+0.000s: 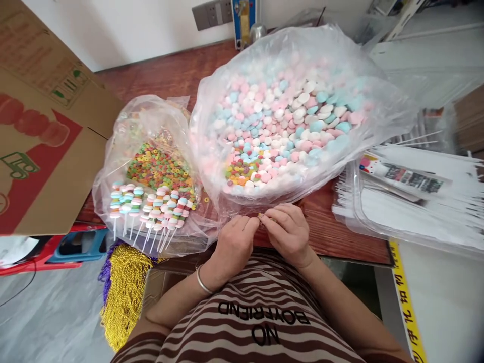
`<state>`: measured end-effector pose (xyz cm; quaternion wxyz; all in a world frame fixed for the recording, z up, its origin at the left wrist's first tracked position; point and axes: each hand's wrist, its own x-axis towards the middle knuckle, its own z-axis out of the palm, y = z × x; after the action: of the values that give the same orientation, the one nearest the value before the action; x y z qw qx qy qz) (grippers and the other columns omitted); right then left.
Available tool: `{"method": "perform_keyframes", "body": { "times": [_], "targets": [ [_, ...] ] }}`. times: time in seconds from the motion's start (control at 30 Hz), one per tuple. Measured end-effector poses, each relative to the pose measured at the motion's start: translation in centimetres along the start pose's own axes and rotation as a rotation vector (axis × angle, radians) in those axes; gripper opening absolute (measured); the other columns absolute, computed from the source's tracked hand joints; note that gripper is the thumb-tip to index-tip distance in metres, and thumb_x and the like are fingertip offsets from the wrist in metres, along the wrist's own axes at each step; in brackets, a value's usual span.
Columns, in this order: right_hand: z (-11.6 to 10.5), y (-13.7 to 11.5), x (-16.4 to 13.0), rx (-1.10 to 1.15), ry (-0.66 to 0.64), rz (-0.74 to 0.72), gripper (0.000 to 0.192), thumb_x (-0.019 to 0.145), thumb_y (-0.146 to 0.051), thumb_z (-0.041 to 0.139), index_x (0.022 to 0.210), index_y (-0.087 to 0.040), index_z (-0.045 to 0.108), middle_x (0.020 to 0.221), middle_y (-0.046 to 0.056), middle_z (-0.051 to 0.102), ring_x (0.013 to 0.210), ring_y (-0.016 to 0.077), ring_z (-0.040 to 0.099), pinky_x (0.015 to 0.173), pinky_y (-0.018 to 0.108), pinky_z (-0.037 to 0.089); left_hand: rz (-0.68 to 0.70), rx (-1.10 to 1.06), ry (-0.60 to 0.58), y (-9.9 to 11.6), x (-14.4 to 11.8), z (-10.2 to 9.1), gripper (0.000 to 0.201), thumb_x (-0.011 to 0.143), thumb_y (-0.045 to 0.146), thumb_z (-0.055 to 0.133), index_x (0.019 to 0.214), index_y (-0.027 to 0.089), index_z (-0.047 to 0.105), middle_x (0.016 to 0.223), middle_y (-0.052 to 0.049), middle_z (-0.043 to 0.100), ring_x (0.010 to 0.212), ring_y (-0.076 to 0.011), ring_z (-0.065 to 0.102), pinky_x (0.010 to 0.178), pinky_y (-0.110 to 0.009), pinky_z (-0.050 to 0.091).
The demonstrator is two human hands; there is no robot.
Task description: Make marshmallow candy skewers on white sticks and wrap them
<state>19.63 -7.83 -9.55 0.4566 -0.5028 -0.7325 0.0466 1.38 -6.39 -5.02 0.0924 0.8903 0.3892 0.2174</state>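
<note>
Close together at the table's front edge, my left hand (233, 248) and my right hand (288, 233) meet fingertip to fingertip. Both are closed in a pinch around something tiny and yellowish that I cannot make out. Just beyond them lies a big clear plastic bag (333, 50) of pink, white and blue candies (272, 121), with some small colored ring candies (242, 171) at its near side. To the left, another plastic bag (109, 146) holds many ring candies (159, 166). Several candy skewers (166, 209) on white sticks rest on that bag's near part.
On the right, a clear plastic tray (357, 212) holds many white sticks (446, 196) and a printed packet (408, 177). A cardboard box (45, 121) stands at the left. Gold bead strings (123, 297) hang below the table edge. Wall sockets (212, 14) are at the back.
</note>
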Motion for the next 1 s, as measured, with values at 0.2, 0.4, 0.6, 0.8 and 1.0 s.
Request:
{"method": "perform_keyframes", "body": {
  "times": [0.2, 0.4, 0.6, 0.8, 1.0],
  "targets": [
    [0.1, -1.0, -1.5, -0.024, -0.006, -0.075, 0.022, 0.097, -0.019, 0.062, 0.106, -0.034, 0.075, 0.107, 0.002, 0.08, 0.11, 0.0237, 0.069, 0.103, 0.052, 0.05, -0.13, -0.165, 0.133, -0.6, -0.2, -0.1, 0.028, 0.102, 0.019, 0.049, 0.12, 0.021, 0.071, 0.083, -0.007, 0.071, 0.076, -0.0198, 0.062, 0.069, -0.03, 0.044],
    [0.9, -2.2, -1.1, -0.091, 0.138, -0.013, 0.021, 0.093, -0.018, 0.068, 0.107, -0.032, 0.077, 0.089, 0.004, 0.074, 0.087, 0.0195, 0.067, 0.082, 0.036, 0.054, -0.552, -0.843, 0.178, -0.2, 1.0, 0.5, 0.013, 0.093, 0.028, 0.068, 0.094, 0.02, 0.078, 0.084, -0.005, 0.073, 0.075, -0.0155, 0.062, 0.07, -0.028, 0.048],
    [2.0, -3.9, 0.7, 0.345, 0.265, 0.448, 0.011, 0.096, -0.025, 0.064, 0.1, -0.024, 0.075, 0.11, 0.01, 0.067, 0.105, 0.0232, 0.067, 0.091, 0.04, 0.057, -1.016, -1.764, 0.148, 0.5, 2.2, 1.6, 0.037, 0.064, 0.037, 0.092, 0.079, 0.014, 0.068, 0.064, 0.005, 0.052, 0.05, -0.0024, 0.034, 0.043, -0.015, 0.022],
    [1.2, -4.2, 1.9, 0.676, 0.127, 0.693, 0.009, 0.095, -0.03, 0.066, 0.096, -0.024, 0.072, 0.104, 0.006, 0.076, 0.099, 0.0227, 0.071, 0.091, 0.038, 0.058, -0.949, -1.712, 0.169, 0.3, 2.2, 1.9, 0.036, 0.069, 0.04, 0.089, 0.078, 0.015, 0.064, 0.063, 0.005, 0.05, 0.048, -0.0028, 0.032, 0.042, -0.015, 0.024],
    [0.6, -3.7, 1.9, 0.566, 0.094, 0.629, 0.011, 0.095, -0.029, 0.065, 0.089, -0.022, 0.07, 0.087, 0.003, 0.074, 0.084, 0.0193, 0.069, 0.08, 0.032, 0.055, -0.368, -0.598, 0.22, -1.0, 1.3, 1.8, 0.019, 0.095, 0.034, 0.064, 0.104, 0.021, 0.075, 0.094, -0.01, 0.075, 0.087, -0.0208, 0.067, 0.079, -0.032, 0.053]
  ]
}}
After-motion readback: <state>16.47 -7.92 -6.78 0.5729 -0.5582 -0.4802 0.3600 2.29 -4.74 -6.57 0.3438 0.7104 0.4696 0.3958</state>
